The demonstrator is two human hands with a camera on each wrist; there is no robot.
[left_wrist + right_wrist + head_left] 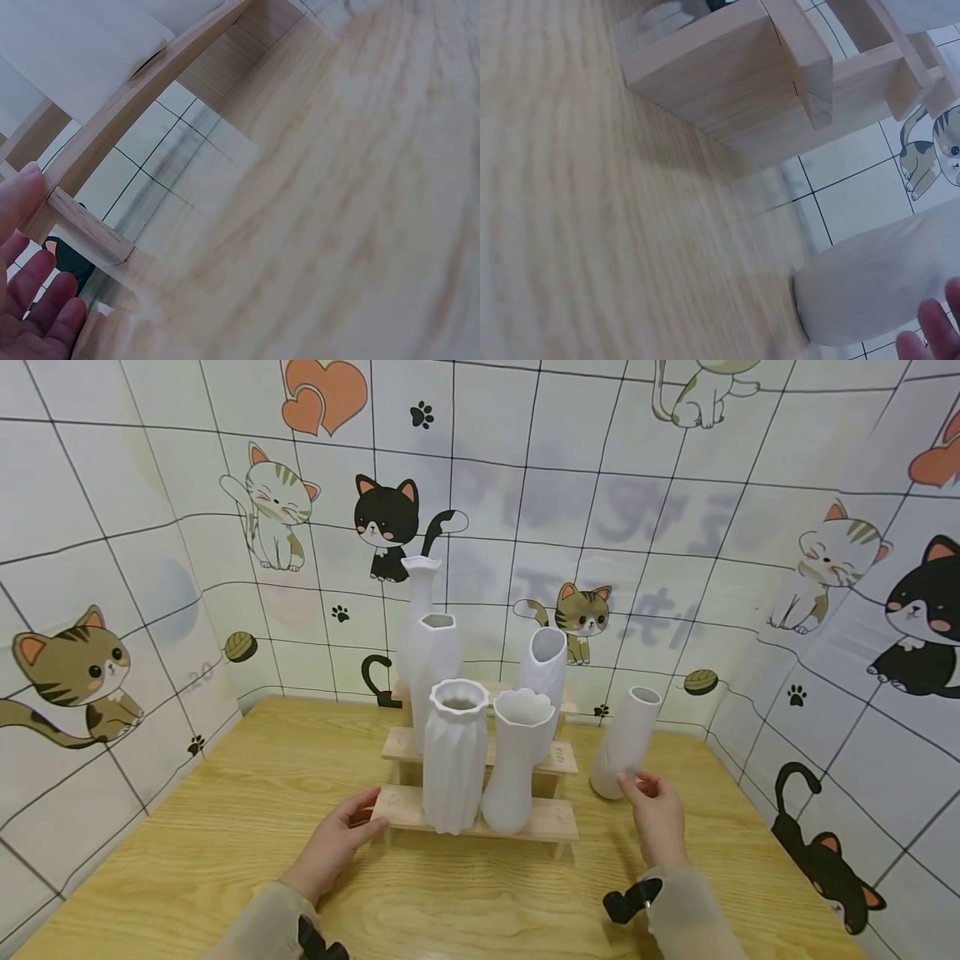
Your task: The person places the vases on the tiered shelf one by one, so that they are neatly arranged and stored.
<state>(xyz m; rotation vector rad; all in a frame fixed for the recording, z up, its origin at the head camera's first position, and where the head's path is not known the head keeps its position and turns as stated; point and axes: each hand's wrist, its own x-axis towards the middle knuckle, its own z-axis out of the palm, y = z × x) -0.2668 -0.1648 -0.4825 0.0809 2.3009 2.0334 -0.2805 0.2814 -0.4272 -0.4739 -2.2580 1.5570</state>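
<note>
A pale wooden three-tier stand (551,817) sits mid-table with several white vases on it. On its lowest step stand a pleated vase (454,768) and a scalloped-rim vase (513,768). My left hand (337,839) touches the left end of that step; in the left wrist view its thumb (22,191) meets the corner and the other fingers are loosely bent. Right of the stand, a plain narrow-necked vase (626,739) stands on the table. My right hand (656,814) is at its lower side, fingertips (934,322) beside it; firm contact is unclear.
Higher on the stand are a slant-mouthed vase (543,668), an angular-rimmed vase (437,660) and a tall flared vase (418,589). The wood-grain table (262,768) meets tiled walls (487,502) with cat drawings behind and at both sides.
</note>
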